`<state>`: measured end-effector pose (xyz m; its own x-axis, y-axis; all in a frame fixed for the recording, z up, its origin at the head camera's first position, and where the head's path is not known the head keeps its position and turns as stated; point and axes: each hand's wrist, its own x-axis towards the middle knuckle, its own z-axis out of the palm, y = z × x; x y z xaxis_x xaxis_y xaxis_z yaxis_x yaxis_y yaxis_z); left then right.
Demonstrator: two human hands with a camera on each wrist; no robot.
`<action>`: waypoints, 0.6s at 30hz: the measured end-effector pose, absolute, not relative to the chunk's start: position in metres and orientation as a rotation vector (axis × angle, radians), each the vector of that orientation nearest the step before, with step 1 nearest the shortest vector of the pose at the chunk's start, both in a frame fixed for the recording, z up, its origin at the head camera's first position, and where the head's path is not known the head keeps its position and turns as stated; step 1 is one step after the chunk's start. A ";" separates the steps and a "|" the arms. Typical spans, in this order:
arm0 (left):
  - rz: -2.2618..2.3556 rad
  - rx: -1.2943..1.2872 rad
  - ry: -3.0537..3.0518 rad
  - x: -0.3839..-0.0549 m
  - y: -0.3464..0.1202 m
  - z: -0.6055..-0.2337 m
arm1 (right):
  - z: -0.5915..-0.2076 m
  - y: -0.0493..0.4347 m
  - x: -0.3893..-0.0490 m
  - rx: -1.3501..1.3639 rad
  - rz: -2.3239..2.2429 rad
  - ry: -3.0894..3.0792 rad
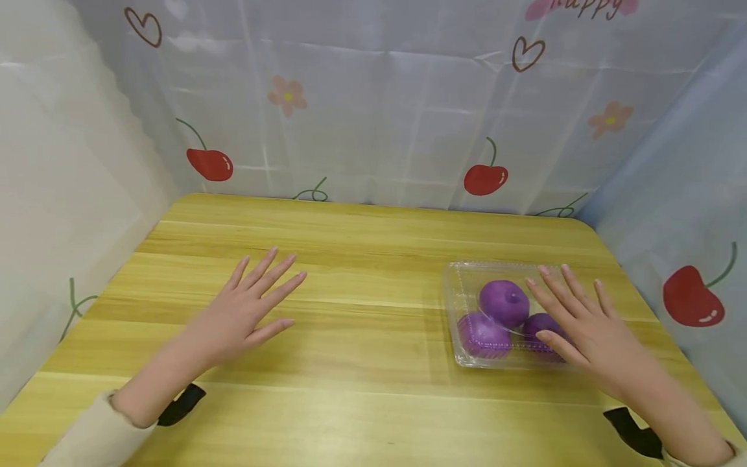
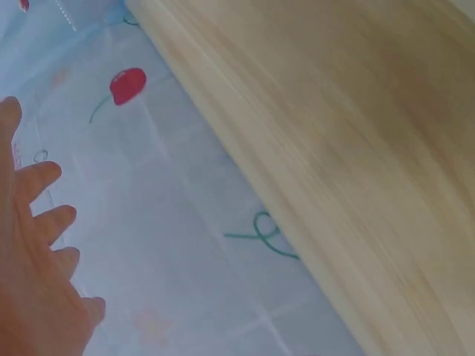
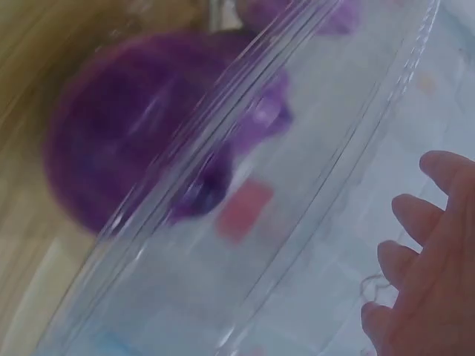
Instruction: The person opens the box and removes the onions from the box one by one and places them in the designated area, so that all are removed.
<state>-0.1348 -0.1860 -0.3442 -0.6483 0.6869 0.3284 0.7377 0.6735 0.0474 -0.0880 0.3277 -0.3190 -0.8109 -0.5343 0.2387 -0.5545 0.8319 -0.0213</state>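
On the right half of the table sits a clear plastic box (image 1: pixel 454 324) with a ribbed rim. Within it show three round purple things; one (image 1: pixel 496 301) at the back has a small nub, another (image 1: pixel 483 336) sits front left, and the third (image 1: pixel 538 326) is partly hidden by my right hand. That right hand (image 1: pixel 604 347) hovers with fingers spread, overlapping the box's right side. My left hand (image 1: pixel 236 321), fingers spread as well, is over the left part of the table, holding nothing. In the right wrist view, a purple thing (image 3: pixel 126 133) shows large through the clear plastic.
The wood-grain table (image 1: pixel 362 402) has rounded far corners. Behind it hangs a pale curtain (image 1: pixel 373 130) printed with cherries, flowers and hearts, and similar cloth closes both sides. A black strap (image 1: pixel 182 405) is by the left wrist, another (image 1: pixel 633 433) by the right.
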 end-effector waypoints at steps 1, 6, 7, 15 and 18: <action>-0.271 -1.163 -2.576 -0.137 -0.180 -0.345 | -0.320 0.323 -0.088 0.865 0.139 -2.784; -0.348 -1.268 -2.470 -0.145 -0.152 -0.350 | -0.324 0.302 -0.084 0.929 0.123 -2.744; -0.360 -1.285 -2.459 -0.145 -0.148 -0.350 | -0.325 0.299 -0.083 0.932 0.113 -2.738; -0.450 -1.388 -2.461 -0.145 -0.114 -0.357 | -0.330 0.276 -0.081 0.954 0.117 -2.697; -0.530 -1.421 -2.472 -0.143 -0.100 -0.358 | -0.333 0.268 -0.079 0.965 0.132 -2.693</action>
<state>-0.1431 -0.0996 -0.3584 -0.4977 0.7796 0.3801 0.8669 0.4609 0.1898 -0.0793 0.2681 -0.3335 -0.7388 -0.6092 0.2883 -0.6345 0.7729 0.0072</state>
